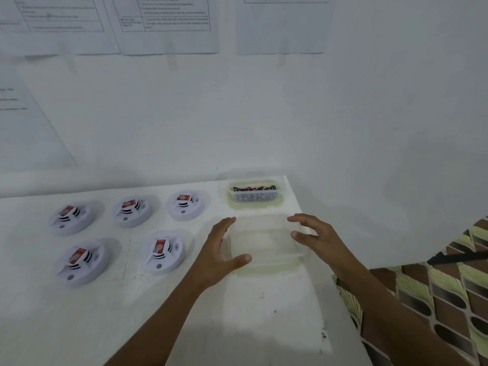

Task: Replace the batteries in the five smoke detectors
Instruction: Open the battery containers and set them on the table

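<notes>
I am spreading my left hand (221,253) and right hand (318,237) open around the empty tub (265,247), gripping nothing, risking nudging it off the table edge (311,286); the five smoke detectors (162,252) are sitting left of it, the battery tub (253,194) just behind it.
</notes>
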`<state>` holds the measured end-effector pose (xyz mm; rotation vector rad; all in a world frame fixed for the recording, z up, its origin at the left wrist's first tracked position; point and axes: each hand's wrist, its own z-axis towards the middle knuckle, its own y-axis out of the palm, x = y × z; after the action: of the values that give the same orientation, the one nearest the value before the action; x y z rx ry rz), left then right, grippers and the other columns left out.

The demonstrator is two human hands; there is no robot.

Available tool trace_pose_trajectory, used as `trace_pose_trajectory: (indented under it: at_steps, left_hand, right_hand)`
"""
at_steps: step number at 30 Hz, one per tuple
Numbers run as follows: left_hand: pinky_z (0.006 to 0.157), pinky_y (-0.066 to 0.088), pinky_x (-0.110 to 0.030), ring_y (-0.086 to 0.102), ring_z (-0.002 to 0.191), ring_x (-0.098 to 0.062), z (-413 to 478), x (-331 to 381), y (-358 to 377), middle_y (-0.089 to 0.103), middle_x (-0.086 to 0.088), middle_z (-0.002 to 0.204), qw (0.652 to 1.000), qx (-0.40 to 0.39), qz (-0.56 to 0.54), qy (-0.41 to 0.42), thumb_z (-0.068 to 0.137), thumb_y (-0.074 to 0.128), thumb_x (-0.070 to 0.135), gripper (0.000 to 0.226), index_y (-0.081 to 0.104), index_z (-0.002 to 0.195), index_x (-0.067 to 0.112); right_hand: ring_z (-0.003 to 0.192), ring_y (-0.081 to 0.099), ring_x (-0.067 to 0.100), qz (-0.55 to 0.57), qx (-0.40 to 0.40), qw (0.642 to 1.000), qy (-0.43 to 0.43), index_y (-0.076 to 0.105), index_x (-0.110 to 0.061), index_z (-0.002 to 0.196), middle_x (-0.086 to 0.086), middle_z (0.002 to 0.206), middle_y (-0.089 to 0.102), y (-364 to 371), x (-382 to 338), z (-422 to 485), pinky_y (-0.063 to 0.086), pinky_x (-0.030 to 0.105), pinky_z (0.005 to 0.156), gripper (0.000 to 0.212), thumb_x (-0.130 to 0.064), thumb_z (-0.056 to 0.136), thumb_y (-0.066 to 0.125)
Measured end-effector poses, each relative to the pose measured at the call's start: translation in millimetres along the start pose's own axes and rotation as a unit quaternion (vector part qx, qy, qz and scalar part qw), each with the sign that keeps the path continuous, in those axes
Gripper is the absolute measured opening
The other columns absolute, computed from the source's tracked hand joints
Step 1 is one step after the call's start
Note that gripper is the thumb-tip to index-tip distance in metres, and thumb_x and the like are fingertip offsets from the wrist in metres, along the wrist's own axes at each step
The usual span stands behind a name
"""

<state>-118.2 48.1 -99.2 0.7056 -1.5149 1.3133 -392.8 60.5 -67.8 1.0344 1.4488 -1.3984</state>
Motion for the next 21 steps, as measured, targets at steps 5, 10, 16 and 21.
trace_pose_trajectory:
  at_steps: [5,10,16,21]
  left_hand:
    - [0.111,0.031,-0.03,0.031,0.136,0.002,-11,-3,1,0.032,0.025,0.149,1.0,-0.007,0.013,-0.015,0.058,0.073,0.073,0.104,0.022,0.145,0.049]
    - [0.114,0.027,-0.028,0.031,0.136,0.007,-4,-2,0,0.036,0.025,0.148,0.999,0.001,-0.017,-0.03,0.066,0.074,0.065,0.101,0.022,0.149,0.041]
    - [0.114,0.023,-0.029,0.025,0.14,-0.001,19,2,-5,0.029,0.02,0.153,0.999,0.006,-0.008,-0.043,0.073,0.073,0.056,0.094,0.019,0.149,0.04]
    - [0.118,0.023,-0.039,0.024,0.143,-0.007,28,3,-10,0.029,0.015,0.155,0.999,-0.013,0.01,-0.051,0.073,0.072,0.06,0.094,0.018,0.149,0.043]
  right_hand:
    - [0.131,0.044,0.0,0.021,-0.007,1.0,0.012,0.065,-0.038,0.118,-0.019,0.131,0.06,5,12,-15,0.042,0.023,0.098,0.033,-0.024,0.089,0.071]
    - [0.132,0.043,-0.003,0.024,0.007,1.0,0.005,0.063,-0.045,0.12,-0.017,0.134,0.059,14,13,-8,0.039,0.027,0.107,0.034,-0.035,0.088,0.069]
    - [0.126,0.043,-0.003,0.013,0.012,1.0,0.003,0.059,-0.038,0.129,-0.015,0.133,0.056,16,5,10,0.034,0.018,0.097,0.038,-0.035,0.091,0.067]
    - [0.13,0.042,0.002,-0.003,0.013,1.0,0.006,0.06,-0.033,0.13,-0.012,0.138,0.051,13,1,18,0.035,0.024,0.102,0.041,-0.032,0.09,0.069]
